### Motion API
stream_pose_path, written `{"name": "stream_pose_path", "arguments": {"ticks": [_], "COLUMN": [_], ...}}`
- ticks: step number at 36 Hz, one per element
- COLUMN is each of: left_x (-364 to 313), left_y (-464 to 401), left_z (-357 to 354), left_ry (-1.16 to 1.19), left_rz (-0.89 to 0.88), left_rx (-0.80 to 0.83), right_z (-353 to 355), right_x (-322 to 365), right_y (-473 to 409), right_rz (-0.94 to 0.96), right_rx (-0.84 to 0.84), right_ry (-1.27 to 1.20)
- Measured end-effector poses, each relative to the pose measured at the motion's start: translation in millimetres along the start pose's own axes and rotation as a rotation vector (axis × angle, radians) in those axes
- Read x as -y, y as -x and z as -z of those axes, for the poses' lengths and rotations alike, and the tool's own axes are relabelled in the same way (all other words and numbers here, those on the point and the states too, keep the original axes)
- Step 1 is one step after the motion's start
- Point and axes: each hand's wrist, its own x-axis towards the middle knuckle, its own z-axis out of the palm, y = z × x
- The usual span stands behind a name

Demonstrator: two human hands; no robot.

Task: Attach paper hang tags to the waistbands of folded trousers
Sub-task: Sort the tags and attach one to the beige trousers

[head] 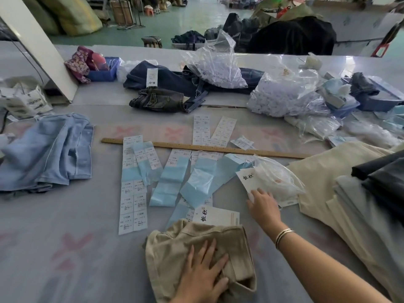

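Fingers (215, 262) of the left hand (200, 278) lie flat & spread wide on the folded tan trousers (196, 254), pressing them down at the near edge of the grey counter (65, 248). Right hand (263, 206) reaches out, fingers straight, tips touching a white paper hang tag w/ black writing (247, 178) that sits by a clear plastic bag (277, 180). Another white hang tag (215, 216) pokes out at the trousers' far edge. Strips of white & blue sticker labels (131, 189) lie near a long wooden ruler (205, 148). Folded cream trousers (323, 193) are stacked on the right.
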Motion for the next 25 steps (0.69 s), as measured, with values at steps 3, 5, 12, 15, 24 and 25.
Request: {"name": "stream_pose_path", "arguments": {"ticks": [3, 5, 12, 15, 24, 25], "left_x": [2.3, 2.4, 1.4, 2.2, -2.4, -3.1], "left_y": [1.6, -0.9, -3.1, -2.5, 1.0, 2.1], "left_z": [-13.9, -21.7, -26.2, -22.0, 3.8, 8.5], "left_ry": [-0.028, -0.036, -0.04, -0.034, 0.131, 0.158], "left_rz": [-0.023, -0.03, -0.052, -0.037, -0.017, 0.009], "left_rx": [-0.022, -0.064, -0.132, -0.161, 0.021, 0.039], "right_z": [-1.1, -4.6, -0.8, 5.2, 7.4, 9.2], "right_x": [-5.6, -8.8, -15.4, -18.2, -30.9, -31.6], "right_y": [-11.5, -13.4, -14.8, -17.0, -25.2, -26.8], "right_rz": [-0.016, 0.018, 0.089, 0.061, -0.24, -0.263], "right_rx": [0.085, 0.063, 0.043, 0.047, 0.038, 0.033], "right_ry": [0.177, 0.208, 0.191, 0.186, -0.296, -0.356]}}
